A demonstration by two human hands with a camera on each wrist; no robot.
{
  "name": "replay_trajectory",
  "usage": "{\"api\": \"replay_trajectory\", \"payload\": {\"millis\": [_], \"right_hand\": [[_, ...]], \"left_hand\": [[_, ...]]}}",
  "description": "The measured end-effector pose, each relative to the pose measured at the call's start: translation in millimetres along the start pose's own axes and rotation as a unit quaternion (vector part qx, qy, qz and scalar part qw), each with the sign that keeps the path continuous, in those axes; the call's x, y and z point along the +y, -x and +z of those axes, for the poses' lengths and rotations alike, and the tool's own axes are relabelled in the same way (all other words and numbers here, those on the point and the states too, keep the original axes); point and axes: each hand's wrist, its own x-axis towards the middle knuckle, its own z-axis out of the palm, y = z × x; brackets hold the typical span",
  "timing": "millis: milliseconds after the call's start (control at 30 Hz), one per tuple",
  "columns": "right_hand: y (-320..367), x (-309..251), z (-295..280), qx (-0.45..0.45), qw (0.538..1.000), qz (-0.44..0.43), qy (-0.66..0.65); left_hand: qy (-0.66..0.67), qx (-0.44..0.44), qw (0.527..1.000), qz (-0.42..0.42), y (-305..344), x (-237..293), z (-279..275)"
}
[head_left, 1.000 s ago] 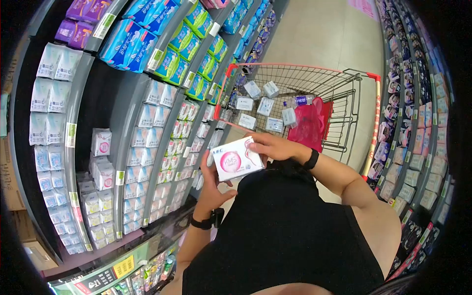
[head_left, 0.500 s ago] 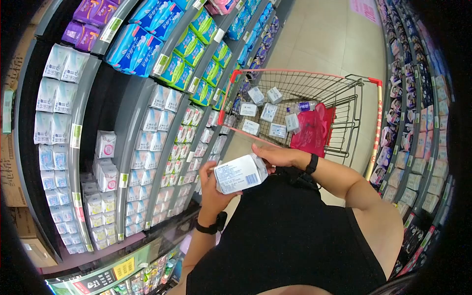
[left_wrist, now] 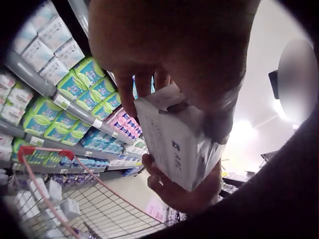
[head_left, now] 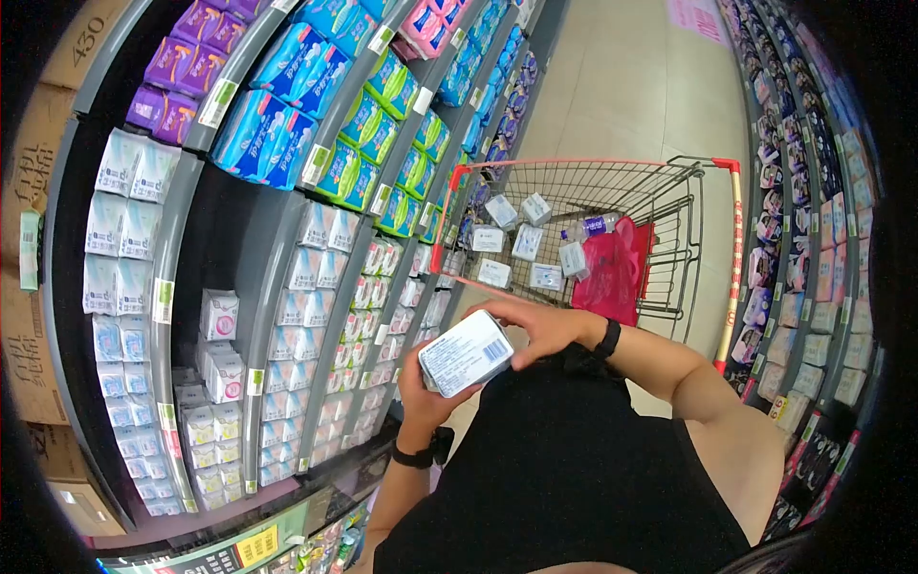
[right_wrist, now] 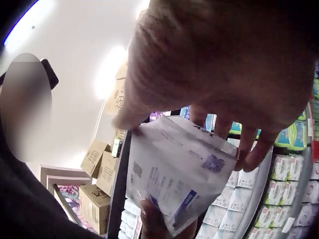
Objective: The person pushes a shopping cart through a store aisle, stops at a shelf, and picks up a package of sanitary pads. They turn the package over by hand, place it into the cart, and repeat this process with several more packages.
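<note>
A white package [head_left: 466, 354], its barcode side facing up, is held between both hands in front of the body. The left hand [head_left: 423, 390] grips its left and lower edge. From the upper right, the right hand [head_left: 535, 328] holds it, thumb at the near corner and fingers over the far edge. In the left wrist view the package [left_wrist: 177, 144] shows printed lettering on its side, with the left hand [left_wrist: 169, 55] over it. The right wrist view shows the package [right_wrist: 179, 172] spanned by the right hand [right_wrist: 214, 69].
Beyond the hands stands a wire shopping cart [head_left: 583, 165] holding several white packages [head_left: 526, 242], a bottle [head_left: 598, 225] and a pink bag [head_left: 612, 273]. Stocked shelves [head_left: 330, 239] line the left side, more shelves [head_left: 794, 239] the right. Cardboard boxes [head_left: 43, 364] are at the far left.
The package has been turned from its pink-circle face to its barcode side, then tilted. The right hand's fingers have shifted along its far edge. Shelves and cart sit lower in the head view.
</note>
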Motion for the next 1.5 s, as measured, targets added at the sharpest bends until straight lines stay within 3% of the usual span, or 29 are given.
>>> {"api": "replay_trajectory", "payload": {"millis": [33, 133, 300, 767, 867, 967, 1000, 1067, 1133, 1233, 1333, 1367, 1467, 1500], "right_hand": [[-0.5, 3.5, 3.7, 0.023, 0.998, 0.002, -0.066], [-0.4, 6.1, 2.6, 0.025, 0.998, 0.020, -0.052], [4.0, 6.2, -7.6, 0.093, 0.980, -0.078, 0.160], [18.1, 10.3, -16.3, 0.122, 0.980, -0.061, 0.144], [18.8, 20.2, -19.8, 0.127, 0.978, -0.051, 0.159], [27.4, 44.3, -34.3, 0.119, 0.983, 0.055, 0.132], [32.2, 60.4, -38.5, 0.166, 0.981, 0.066, 0.072], [46.4, 109.7, -45.0, 0.255, 0.962, 0.086, -0.048], [77.6, 193.2, -60.3, 0.360, 0.916, 0.130, -0.122], [125.5, 219.2, -73.2, 0.467, 0.834, 0.262, -0.136], [176.1, 269.1, -74.7, 0.573, 0.740, 0.328, -0.131], [185.0, 266.9, -70.4, 0.590, 0.735, 0.280, -0.181], [203.9, 272.7, -63.9, 0.621, 0.711, 0.268, -0.193], [212.9, 300.6, -63.3, 0.625, 0.713, 0.235, -0.215]], "left_hand": [[0.028, -0.004, 1.000, -0.010, -1.0, 0.2, 1.5], [0.033, -0.016, 0.999, -0.009, -6.8, 5.0, 5.8], [-0.031, -0.029, 0.999, 0.023, -15.3, 8.6, 10.4], [-0.073, -0.047, 0.996, 0.024, -33.8, 5.8, 18.2], [-0.061, -0.055, 0.997, 0.010, -39.8, 4.7, 22.1], [-0.093, -0.072, 0.993, -0.015, -48.6, 5.3, 31.0], [-0.095, -0.066, 0.993, -0.008, -50.0, 1.1, 34.3], [-0.098, -0.054, 0.994, 0.007, -52.3, -11.2, 39.6], [-0.111, -0.070, 0.991, 0.016, -54.7, -2.3, 38.4], [-0.159, -0.110, 0.978, 0.074, -54.4, -1.0, 31.8], [-0.152, -0.154, 0.975, 0.043, -50.1, 2.0, 29.6], [-0.147, -0.159, 0.975, 0.040, -49.5, 2.0, 30.1], [-0.148, -0.171, 0.973, 0.046, -47.5, -5.3, 30.7], [-0.148, -0.176, 0.972, 0.053, -48.6, -4.5, 31.0]]}}
